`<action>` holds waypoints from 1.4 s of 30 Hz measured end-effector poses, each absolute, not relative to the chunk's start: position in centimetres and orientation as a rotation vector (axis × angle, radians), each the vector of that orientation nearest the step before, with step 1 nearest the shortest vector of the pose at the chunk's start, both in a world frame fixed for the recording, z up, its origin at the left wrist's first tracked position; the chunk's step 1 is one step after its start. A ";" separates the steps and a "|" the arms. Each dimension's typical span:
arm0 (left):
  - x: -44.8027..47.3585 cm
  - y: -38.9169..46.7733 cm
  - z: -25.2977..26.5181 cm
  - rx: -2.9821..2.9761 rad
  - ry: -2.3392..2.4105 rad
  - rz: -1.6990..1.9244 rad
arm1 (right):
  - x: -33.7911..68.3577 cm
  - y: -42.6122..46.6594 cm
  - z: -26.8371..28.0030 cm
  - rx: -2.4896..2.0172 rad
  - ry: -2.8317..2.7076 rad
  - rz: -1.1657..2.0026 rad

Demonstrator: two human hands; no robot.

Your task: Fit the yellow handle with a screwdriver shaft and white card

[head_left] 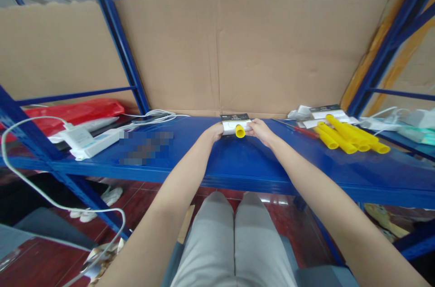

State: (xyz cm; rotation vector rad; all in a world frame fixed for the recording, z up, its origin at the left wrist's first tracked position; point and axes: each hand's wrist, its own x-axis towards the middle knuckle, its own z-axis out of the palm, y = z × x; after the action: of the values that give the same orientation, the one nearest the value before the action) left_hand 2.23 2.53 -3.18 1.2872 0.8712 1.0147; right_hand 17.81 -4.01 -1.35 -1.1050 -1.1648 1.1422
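Note:
A small black-and-white printed packet (229, 127) is held above the blue shelf's surface, near its middle. My left hand (215, 132) grips its left side, the fingers partly hidden behind it. My right hand (261, 131) is closed at the right side, around the packet's edge. Between the hands, a short yellow tube (240, 131) points its round open end toward me, lying against the packet's lower front. Whether the tube is inside the packet or only against it, I cannot tell.
Several yellow tubes (343, 133) lie piled at the right, beside a red-handled tool (307, 131) and more printed packets (328, 111). At the left are a white power strip (98, 143), white cables (159, 116) and a red bag (78, 112). Cardboard (272, 47) walls the back.

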 end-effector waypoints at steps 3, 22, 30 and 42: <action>2.2 2.4 -3.2 1.287 0.911 1.041 | 17.8 -4.0 -1.4 -1.124 -1.174 1.168; 2.8 0.1 -1.3 1.132 0.949 0.943 | 18.1 -3.6 -1.8 -1.176 -1.155 1.276; 3.7 0.0 -0.9 1.184 0.896 1.039 | 18.2 -3.6 -1.8 -1.244 -1.119 1.201; 3.2 -0.4 -2.5 1.492 1.041 1.068 | 18.6 -3.0 -2.9 -1.179 -1.141 1.137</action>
State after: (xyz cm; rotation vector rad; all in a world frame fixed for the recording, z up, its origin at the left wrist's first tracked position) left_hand 3.21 -0.36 -2.51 1.4917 1.0414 1.0678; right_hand 18.59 -2.97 -2.87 -1.1794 -1.1414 1.1373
